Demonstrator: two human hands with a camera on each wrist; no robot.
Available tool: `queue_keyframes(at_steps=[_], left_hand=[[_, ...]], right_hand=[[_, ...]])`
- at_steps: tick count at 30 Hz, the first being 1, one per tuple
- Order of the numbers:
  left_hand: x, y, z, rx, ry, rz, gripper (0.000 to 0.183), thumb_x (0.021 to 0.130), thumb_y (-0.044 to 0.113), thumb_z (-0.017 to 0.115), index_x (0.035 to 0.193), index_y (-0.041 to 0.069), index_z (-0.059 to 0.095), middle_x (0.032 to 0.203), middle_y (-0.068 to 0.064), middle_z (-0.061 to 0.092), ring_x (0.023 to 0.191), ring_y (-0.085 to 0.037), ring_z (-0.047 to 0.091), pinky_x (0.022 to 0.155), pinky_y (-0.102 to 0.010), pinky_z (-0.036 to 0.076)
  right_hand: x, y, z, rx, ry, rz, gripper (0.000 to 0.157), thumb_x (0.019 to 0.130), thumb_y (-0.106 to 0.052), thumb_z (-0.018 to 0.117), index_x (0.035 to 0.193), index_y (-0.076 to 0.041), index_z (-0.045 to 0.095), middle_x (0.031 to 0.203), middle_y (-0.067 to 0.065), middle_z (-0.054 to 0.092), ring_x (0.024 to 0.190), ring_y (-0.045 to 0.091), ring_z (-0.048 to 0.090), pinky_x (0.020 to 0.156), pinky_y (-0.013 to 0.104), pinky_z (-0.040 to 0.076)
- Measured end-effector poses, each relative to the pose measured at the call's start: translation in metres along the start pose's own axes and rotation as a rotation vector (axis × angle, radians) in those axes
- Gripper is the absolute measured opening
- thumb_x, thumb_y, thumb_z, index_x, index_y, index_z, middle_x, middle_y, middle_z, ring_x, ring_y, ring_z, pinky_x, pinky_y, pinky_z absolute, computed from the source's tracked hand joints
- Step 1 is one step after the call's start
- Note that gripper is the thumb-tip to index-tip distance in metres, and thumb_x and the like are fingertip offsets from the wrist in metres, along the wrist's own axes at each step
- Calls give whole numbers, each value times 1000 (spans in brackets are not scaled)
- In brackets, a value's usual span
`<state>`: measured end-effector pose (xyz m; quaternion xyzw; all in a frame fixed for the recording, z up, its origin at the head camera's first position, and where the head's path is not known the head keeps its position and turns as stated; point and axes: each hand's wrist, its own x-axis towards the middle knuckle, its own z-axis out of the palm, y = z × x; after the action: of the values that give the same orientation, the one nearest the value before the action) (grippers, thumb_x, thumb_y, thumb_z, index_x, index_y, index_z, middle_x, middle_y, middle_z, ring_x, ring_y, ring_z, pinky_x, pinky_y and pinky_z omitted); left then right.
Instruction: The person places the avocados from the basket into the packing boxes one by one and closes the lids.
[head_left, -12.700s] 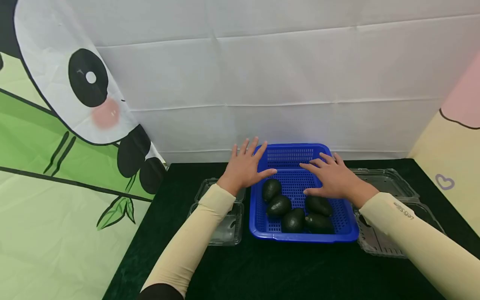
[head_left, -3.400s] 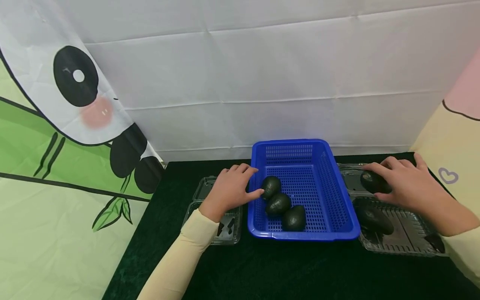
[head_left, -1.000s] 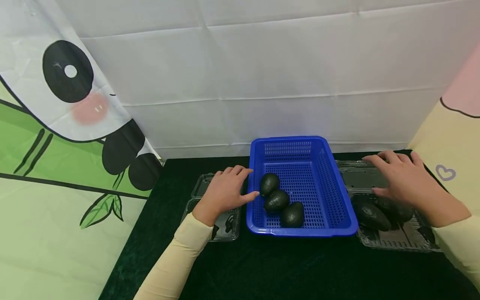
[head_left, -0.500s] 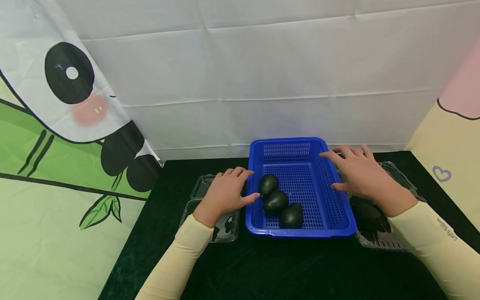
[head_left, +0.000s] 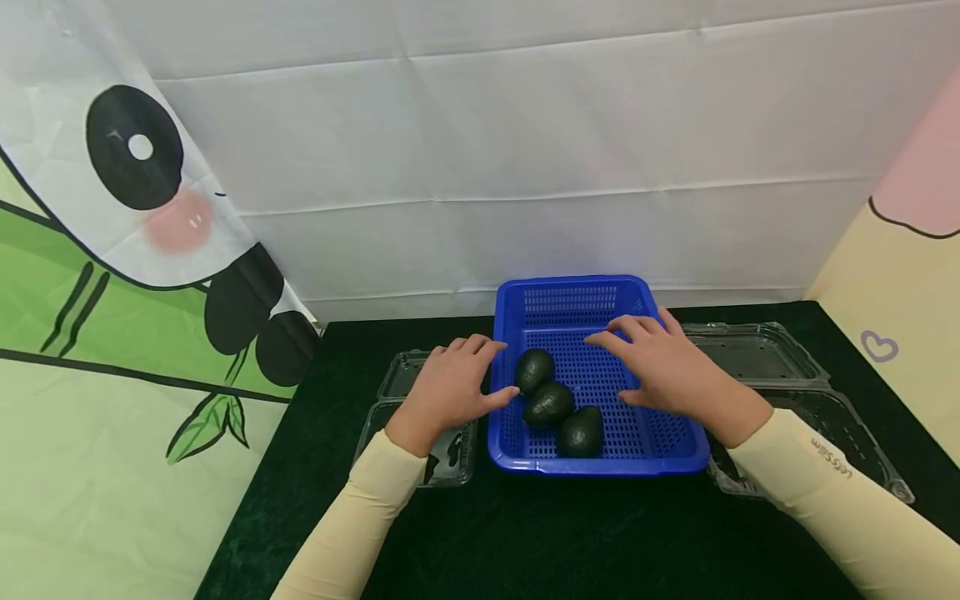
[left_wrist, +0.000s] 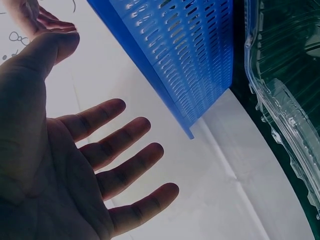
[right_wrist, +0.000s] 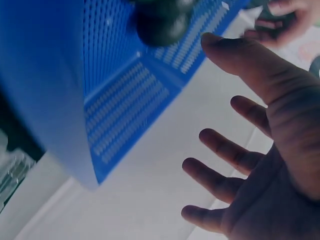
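Observation:
Three dark green avocados [head_left: 548, 406] lie along the left side of the blue plastic basket [head_left: 600, 468] in the head view. My right hand [head_left: 667, 367] hovers over the basket's right half, fingers spread and thumb apart, holding nothing. Over the basket's left rim and the left clear container [head_left: 450, 471] is my left hand [head_left: 453, 387], its palm bare and fingers loose in the left wrist view. The right clear clamshell container [head_left: 817, 417] stands beside the basket with its lid [head_left: 757, 350] folded back. My right forearm covers its near left part, where two avocados were seen earlier.
A dark green cloth [head_left: 585, 533] covers the table. Behind rises a white fabric backdrop [head_left: 525, 167], with a printed panda face [head_left: 142, 183] on the left and a cream and pink panel [head_left: 892, 292] on the right.
Two avocados went from the basket to the right container. Within the last second my right hand, having let go of the second, moved left over the basket. My left hand stayed nearly still.

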<state>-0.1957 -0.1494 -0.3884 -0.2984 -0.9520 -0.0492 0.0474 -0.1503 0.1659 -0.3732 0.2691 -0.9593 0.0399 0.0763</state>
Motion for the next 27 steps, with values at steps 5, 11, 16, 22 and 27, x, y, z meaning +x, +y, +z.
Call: queue_keyframes(at_steps=[5, 11, 16, 22, 27], left_hand=[[0, 1, 0, -11, 2, -2, 72, 92, 64, 66, 147, 19, 56, 143, -9, 58, 129, -33, 56, 106, -59, 45], [0, 1, 0, 7, -5, -2, 73, 93, 67, 63, 148, 20, 55, 144, -8, 58, 129, -32, 56, 106, -59, 45], [0, 1, 0, 8, -2, 2, 73, 93, 65, 64, 148, 20, 55, 144, -8, 57, 129, -32, 56, 106, -60, 44], [-2, 0, -1, 1, 4, 7, 71, 93, 63, 65, 148, 19, 55, 144, -9, 57, 129, -33, 56, 105, -60, 45], [-2, 0, -2, 6, 6, 6, 71, 93, 65, 64, 148, 20, 56, 144, -8, 57, 129, -32, 56, 105, -60, 45]], right_hand=[[6, -16, 11, 40, -45, -101, 79, 76, -34, 94, 145, -23, 57, 141, 14, 56, 134, 44, 49, 112, 75, 22], [10, -25, 17, 59, -115, -177, 75, 76, -31, 94, 142, -27, 60, 140, 12, 57, 132, 44, 52, 112, 75, 24], [12, -31, 19, 45, -170, -219, 75, 75, -31, 94, 142, -26, 59, 140, 14, 57, 132, 44, 52, 111, 75, 26], [20, -40, 17, 14, -230, -252, 78, 76, -30, 93, 145, -25, 57, 143, 17, 54, 132, 45, 52, 110, 74, 28], [27, -46, 15, -8, -269, -251, 80, 76, -32, 92, 147, -25, 55, 144, 16, 54, 133, 45, 51, 111, 73, 27]])
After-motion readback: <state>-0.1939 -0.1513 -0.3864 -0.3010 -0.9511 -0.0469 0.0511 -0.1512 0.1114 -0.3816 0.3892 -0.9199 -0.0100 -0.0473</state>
